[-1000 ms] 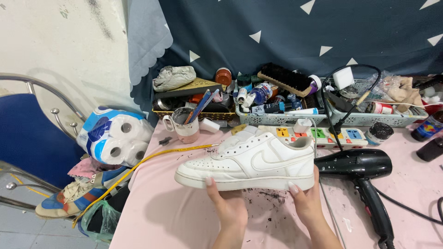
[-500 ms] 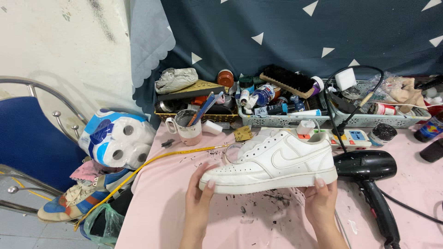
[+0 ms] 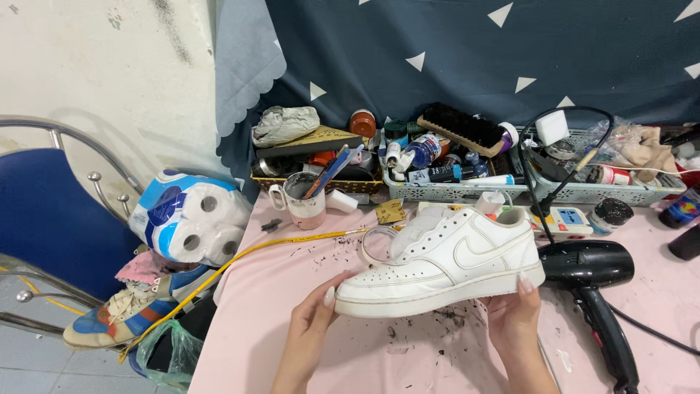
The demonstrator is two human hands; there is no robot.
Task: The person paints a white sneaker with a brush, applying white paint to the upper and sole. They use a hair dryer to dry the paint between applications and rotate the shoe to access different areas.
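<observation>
A white low-top sneaker (image 3: 445, 263) is held up over the pink table (image 3: 255, 321), toe to the left, its side facing me and its heel end raised a little. My left hand (image 3: 310, 325) grips the toe end from below. My right hand (image 3: 514, 314) supports the heel end, thumb on the sole's edge. Dark flecks of dirt lie on the table under the shoe.
A black hair dryer (image 3: 594, 288) lies just right of the shoe. Behind stand a mug with brushes (image 3: 302, 201), baskets of bottles and a shoe brush (image 3: 467, 128). A toilet-paper pack (image 3: 186, 219), a worn sneaker (image 3: 120, 321) and a blue chair (image 3: 51, 219) are at left.
The sneaker has been lifted and shifted to the right, heel end tilting up. My hands have moved apart to its two ends.
</observation>
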